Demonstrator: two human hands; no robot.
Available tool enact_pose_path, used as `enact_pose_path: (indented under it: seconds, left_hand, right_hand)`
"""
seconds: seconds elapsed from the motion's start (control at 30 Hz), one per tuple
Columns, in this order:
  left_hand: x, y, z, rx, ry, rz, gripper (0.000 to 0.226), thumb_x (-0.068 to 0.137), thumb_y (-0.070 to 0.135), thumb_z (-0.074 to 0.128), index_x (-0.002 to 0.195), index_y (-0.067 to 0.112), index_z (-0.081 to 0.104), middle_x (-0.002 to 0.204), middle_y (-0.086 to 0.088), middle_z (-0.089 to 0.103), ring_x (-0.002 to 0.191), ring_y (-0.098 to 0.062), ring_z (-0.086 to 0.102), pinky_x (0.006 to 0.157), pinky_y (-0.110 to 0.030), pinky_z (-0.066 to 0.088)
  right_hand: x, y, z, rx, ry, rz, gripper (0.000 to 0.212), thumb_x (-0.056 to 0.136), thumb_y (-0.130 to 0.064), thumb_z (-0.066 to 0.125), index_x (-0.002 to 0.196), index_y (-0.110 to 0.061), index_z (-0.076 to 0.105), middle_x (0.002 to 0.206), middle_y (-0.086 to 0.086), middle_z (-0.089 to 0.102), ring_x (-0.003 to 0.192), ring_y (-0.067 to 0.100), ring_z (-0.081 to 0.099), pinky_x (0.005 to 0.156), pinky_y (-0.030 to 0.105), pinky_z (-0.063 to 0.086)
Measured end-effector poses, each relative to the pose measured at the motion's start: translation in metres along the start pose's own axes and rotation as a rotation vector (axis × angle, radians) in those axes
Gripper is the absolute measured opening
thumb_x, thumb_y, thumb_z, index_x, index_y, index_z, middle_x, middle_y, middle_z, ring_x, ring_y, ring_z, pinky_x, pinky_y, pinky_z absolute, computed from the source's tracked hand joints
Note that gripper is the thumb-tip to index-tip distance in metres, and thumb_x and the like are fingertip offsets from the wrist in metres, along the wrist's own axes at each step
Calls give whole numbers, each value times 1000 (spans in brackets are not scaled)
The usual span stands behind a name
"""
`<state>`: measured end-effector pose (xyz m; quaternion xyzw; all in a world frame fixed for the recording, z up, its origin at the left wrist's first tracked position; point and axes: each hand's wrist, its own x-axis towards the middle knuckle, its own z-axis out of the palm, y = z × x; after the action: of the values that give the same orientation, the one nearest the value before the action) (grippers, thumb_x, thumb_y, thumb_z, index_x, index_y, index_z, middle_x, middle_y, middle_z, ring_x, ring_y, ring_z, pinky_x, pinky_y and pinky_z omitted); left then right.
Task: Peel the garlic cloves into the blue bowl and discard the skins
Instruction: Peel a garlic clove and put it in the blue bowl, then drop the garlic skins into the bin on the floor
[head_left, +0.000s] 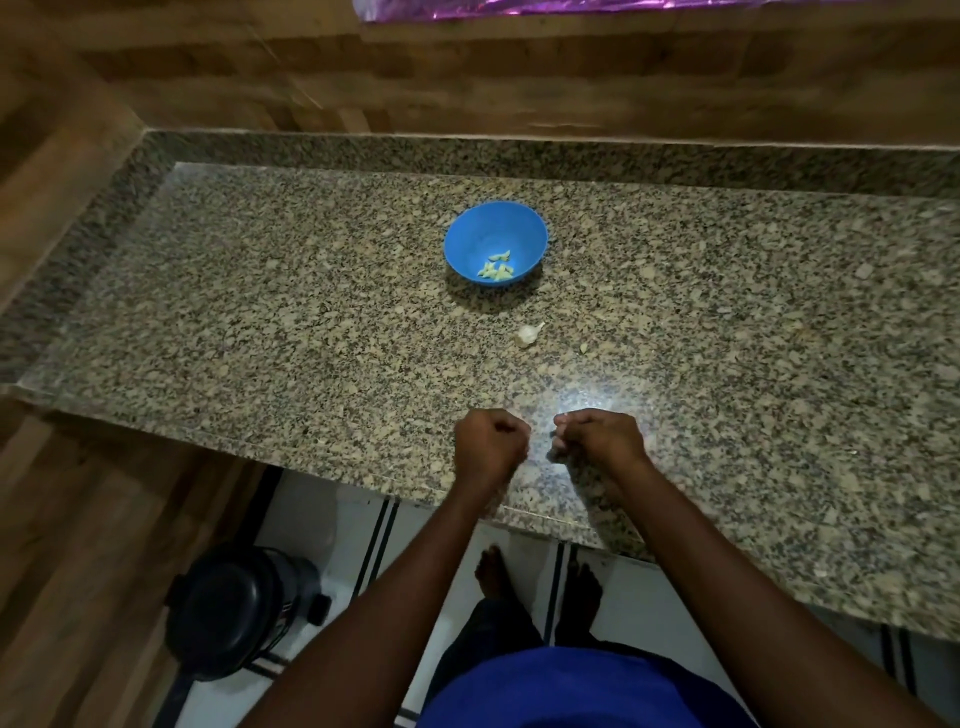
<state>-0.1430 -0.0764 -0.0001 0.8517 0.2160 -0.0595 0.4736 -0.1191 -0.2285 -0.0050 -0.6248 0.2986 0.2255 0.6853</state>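
While hands curl, blue bowl (496, 241) holds seemingly peeled cloves (496, 267).

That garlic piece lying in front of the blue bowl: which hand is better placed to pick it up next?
Probably the right hand. The garlic piece lies almost between both hands but slightly toward the right one, and the left hand is a tight fist, maybe holding something.

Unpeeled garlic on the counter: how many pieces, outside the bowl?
1: a garlic piece still in its skin lies on the counter, just in front of the blue bowl. The curled hands may hide more.
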Motion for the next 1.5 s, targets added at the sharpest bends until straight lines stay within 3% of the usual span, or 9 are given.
enact_pose_path:
  seconds: [0.07, 0.13, 0.23, 0.47, 0.87, 1.0, 1.1, 1.33, 1.5]
  left_hand:
    - [-10, 2, -16, -431, -63, -234, 10, 84, -5, 72, 81, 3, 77, 67, -4, 74, 61, -13, 71, 60, -25, 60]
    - [-18, -2, -35, -643, -84, -327, 6, 86, -3, 73, 89, 1, 76, 80, -13, 76, 75, -21, 75, 72, -35, 62]
    - [-33, -15, -71, -856, -18, -323, 10, 86, -5, 71, 96, -4, 73, 88, -13, 76, 80, -19, 74, 73, -25, 59]
    - [-71, -93, -179, -1220, 161, -330, 10, 91, -10, 61, 93, -3, 69, 86, -10, 75, 81, -18, 73, 71, -21, 58]
    - [-177, -317, -406, -1421, 533, -301, 14, 93, -15, 55, 92, -5, 65, 82, -11, 74, 72, -15, 74, 68, -19, 58]
    - [-206, -384, -454, -1440, 630, -346, 15, 94, -13, 54, 90, -4, 65, 80, -8, 74, 70, -12, 73, 68, -19, 59]
    - [-219, -428, -477, -1452, 684, -390, 15, 94, -11, 55, 92, -2, 67, 79, -5, 76, 74, -13, 74, 68, -19, 58]
    - [-208, -514, -495, -1496, 762, -483, 12, 91, -14, 58, 95, -6, 66, 85, -10, 75, 76, -15, 74, 69, -21, 59]
    - [-171, -585, -478, -1496, 750, -643, 14, 90, -16, 59, 101, -9, 65, 97, -18, 69, 87, -24, 70, 68, -21, 59]
  right_hand:
    - [-7, -3, 14, 24, -63, 21, 6, 84, 13, 68, 88, 11, 70, 83, 22, 72, 56, 25, 66, 63, 43, 61]
    - [-14, -6, 29, 40, -119, 23, 8, 83, 11, 69, 89, 7, 73, 80, 19, 72, 59, 23, 70, 60, 37, 62]
    - [-32, -8, 61, 93, -200, 23, 8, 83, 12, 69, 86, 5, 71, 84, 14, 74, 67, 24, 71, 72, 32, 63]
    - [-90, 15, 178, 39, -411, 68, 9, 82, 15, 68, 87, 8, 70, 79, 12, 76, 70, 21, 74, 64, 25, 60]
    - [-205, 186, 451, -199, -749, 124, 13, 90, 12, 59, 102, 10, 65, 92, 12, 70, 71, 15, 74, 61, 19, 57]
    - [-229, 236, 514, -294, -819, 180, 11, 91, 10, 57, 92, 2, 65, 92, 11, 68, 76, 16, 71, 65, 21, 59]
    - [-242, 268, 547, -395, -857, 199, 13, 92, 9, 58, 89, -1, 66, 82, 6, 69, 76, 15, 69, 69, 22, 61]
    - [-214, 344, 614, -531, -808, 257, 11, 87, 12, 63, 93, 4, 67, 94, 16, 68, 70, 19, 72, 62, 23, 59]
    - [-165, 401, 654, -640, -693, 327, 18, 87, 9, 66, 106, 10, 66, 106, 20, 68, 87, 24, 69, 66, 26, 60]
